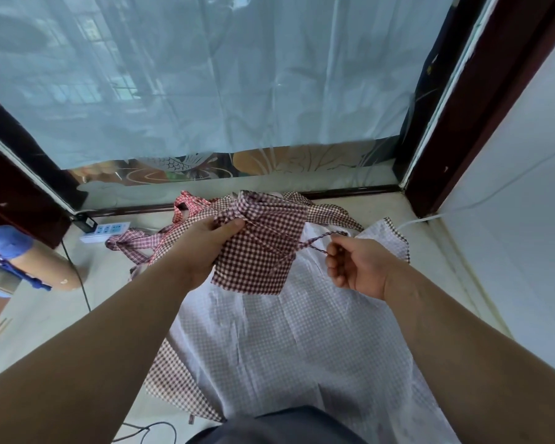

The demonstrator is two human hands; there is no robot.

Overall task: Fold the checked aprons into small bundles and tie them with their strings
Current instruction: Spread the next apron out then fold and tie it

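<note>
A folded maroon-and-white checked apron hangs in the air above the floor, and my left hand grips its upper left part. Its thin checked string runs out to the right, and my right hand pinches the string's end between thumb and fingers. Below them a pale checked apron lies spread flat, inside out, on the floor. More checked aprons lie crumpled in a heap behind the held one, some red, some brown.
A white power strip with a black cable lies at the left by the glass door. A cardboard tube with blue tape lies at far left. A dark door frame and white wall close the right side.
</note>
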